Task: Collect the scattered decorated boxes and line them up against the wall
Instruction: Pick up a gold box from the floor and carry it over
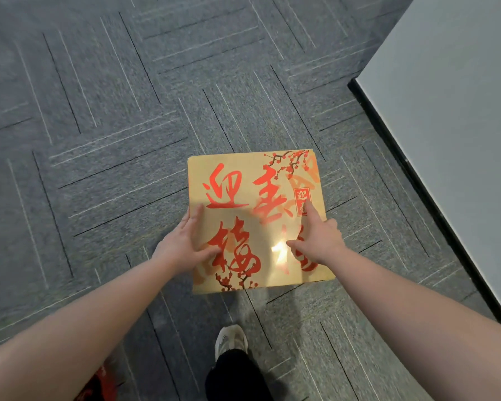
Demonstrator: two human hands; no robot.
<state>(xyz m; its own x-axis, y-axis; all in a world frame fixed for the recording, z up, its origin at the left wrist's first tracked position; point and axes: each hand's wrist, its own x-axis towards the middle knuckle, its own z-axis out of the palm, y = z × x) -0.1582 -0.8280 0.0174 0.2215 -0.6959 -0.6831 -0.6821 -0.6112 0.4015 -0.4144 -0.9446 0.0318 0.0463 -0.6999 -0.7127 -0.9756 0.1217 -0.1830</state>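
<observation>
Floor (104,117): grey-blue carpet tiles laid in alternating directions, each marked with thin pale and dark lines. Panel (451,134): pale grey flat surface with a black lower edge, running diagonally along the right side. Shoe (231,340): light-coloured, pointing up the frame, with a black trouser leg (232,377) above it; a red item (99,386), mostly hidden, at the bottom edge.

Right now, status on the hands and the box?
Left hand and right hand both grip one decorated box, thumbs on top. Box over carpet, wall at right. Nothing in the way.
</observation>
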